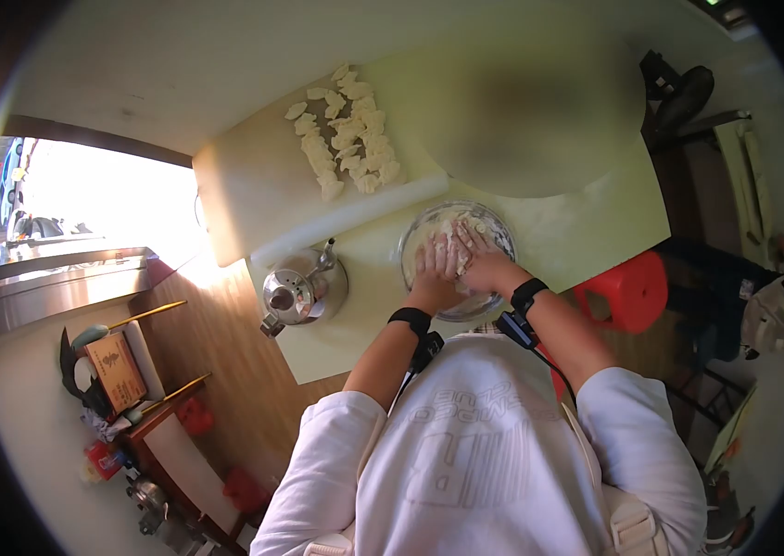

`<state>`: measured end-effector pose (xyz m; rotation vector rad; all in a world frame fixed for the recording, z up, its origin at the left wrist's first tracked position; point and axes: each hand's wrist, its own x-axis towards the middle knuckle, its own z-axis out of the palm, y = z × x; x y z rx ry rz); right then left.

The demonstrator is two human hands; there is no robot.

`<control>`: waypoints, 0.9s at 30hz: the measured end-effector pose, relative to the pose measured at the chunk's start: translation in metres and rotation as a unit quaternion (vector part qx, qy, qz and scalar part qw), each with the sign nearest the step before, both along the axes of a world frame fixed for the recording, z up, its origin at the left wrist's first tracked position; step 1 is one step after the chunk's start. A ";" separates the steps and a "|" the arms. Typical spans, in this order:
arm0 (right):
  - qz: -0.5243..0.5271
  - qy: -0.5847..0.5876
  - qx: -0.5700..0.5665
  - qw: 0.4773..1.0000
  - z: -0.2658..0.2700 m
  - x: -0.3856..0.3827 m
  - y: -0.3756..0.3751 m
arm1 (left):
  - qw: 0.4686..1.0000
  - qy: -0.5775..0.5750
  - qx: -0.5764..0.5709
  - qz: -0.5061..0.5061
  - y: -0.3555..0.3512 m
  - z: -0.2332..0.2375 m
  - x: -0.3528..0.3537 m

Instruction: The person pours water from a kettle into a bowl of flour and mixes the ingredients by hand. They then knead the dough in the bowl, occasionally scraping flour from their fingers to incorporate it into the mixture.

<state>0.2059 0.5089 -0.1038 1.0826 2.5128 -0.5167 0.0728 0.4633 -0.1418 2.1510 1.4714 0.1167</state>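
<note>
In the head view, both my hands are inside a round, shiny bowl (506, 232) at the table's near side. Pale, floury dough (476, 223) lies in the bowl under and beyond my fingers. My left hand (438, 263) presses on the dough, its fingers dusted with flour. Right beside it, my right hand (482, 260) bears down on the same dough, fingers close together. Part of the dough is hidden beneath my hands. Left of the bowl stands a metal kettle (322, 295) with its spout toward the far side.
Several pale dough pieces (347, 139) lie in rows on a board at the far left. A rolled white sheet (355, 221) runs along its near edge. A blurred round shape (540, 120) covers the far right of the table (619, 218). A red stool (638, 287) stands at right.
</note>
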 end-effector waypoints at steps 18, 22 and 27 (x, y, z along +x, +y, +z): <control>-0.226 0.232 -0.051 0.945 0.005 -0.019 -0.018 | 0.756 -0.535 -0.222 0.304 -0.011 0.046 -0.044; -0.243 0.196 -0.035 0.949 0.001 -0.035 -0.016 | 0.761 -0.561 -0.174 0.274 -0.013 0.045 -0.051; -0.232 0.212 -0.050 0.948 -0.001 -0.041 -0.011 | 0.835 -0.479 -0.032 0.269 -0.023 0.030 -0.059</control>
